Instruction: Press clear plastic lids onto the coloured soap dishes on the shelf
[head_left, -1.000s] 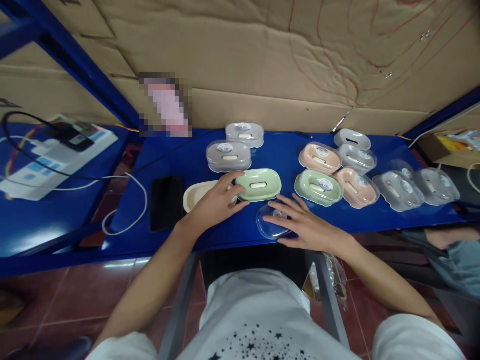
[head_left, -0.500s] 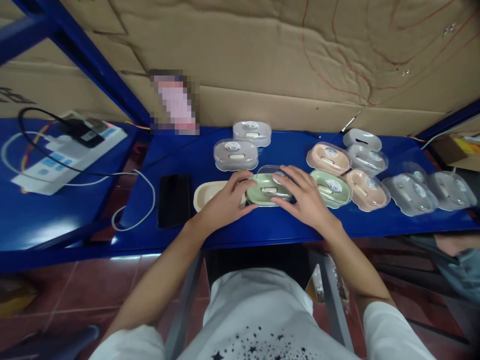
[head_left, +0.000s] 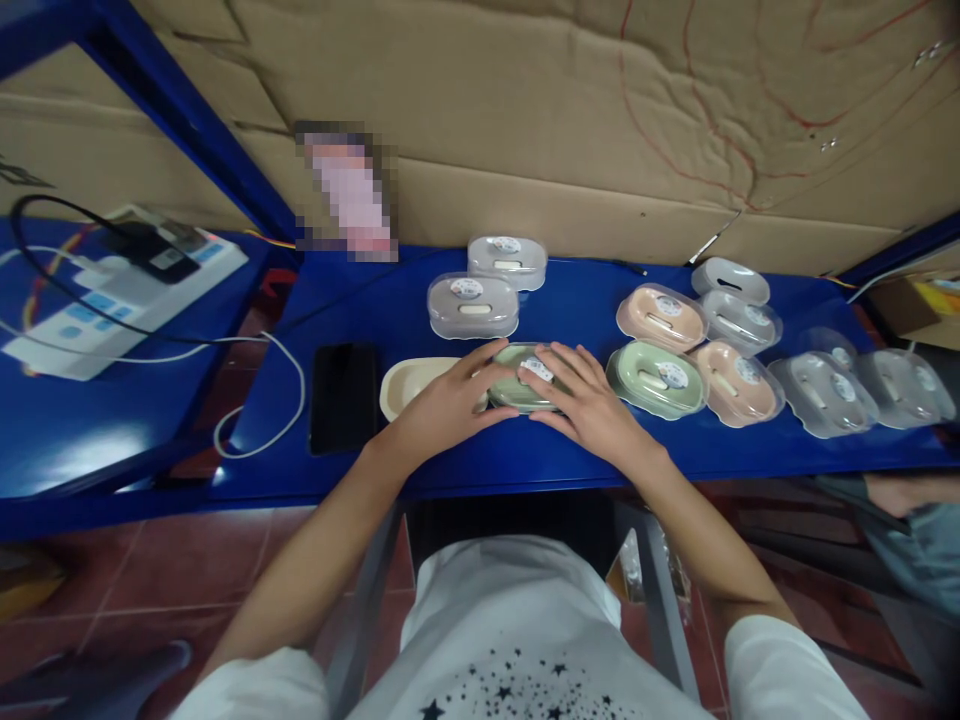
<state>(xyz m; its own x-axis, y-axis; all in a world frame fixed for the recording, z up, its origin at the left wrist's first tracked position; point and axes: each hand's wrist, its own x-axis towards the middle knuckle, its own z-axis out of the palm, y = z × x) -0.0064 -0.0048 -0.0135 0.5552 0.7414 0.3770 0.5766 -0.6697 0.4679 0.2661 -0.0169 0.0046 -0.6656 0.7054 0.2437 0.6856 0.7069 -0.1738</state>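
Note:
A green oval soap box (head_left: 517,390) with a clear lid and a round sticker lies on the blue table in front of me. My left hand (head_left: 448,400) holds its left end, thumb at the near side and fingers at the far side. Across the lid and right end rests my right hand (head_left: 589,405), its fingers closed round the box and partly covering the sticker. The lid sits down over the green base. Partly hidden under my left hand is a cream oval tray (head_left: 405,385) with no lid on it.
Lidded boxes in green (head_left: 656,378), peach (head_left: 739,385) and grey (head_left: 825,395) stand to the right. Two grey boxes (head_left: 472,308) stand behind. On the left are a black phone (head_left: 343,400), a white cable and a power strip (head_left: 127,300). Another person's arm (head_left: 900,495) shows at right.
The clear lid, tilted and off to the right before, now lies over the green base. My right hand has moved left and flattened across the lid, while my left hand stays at the left end.

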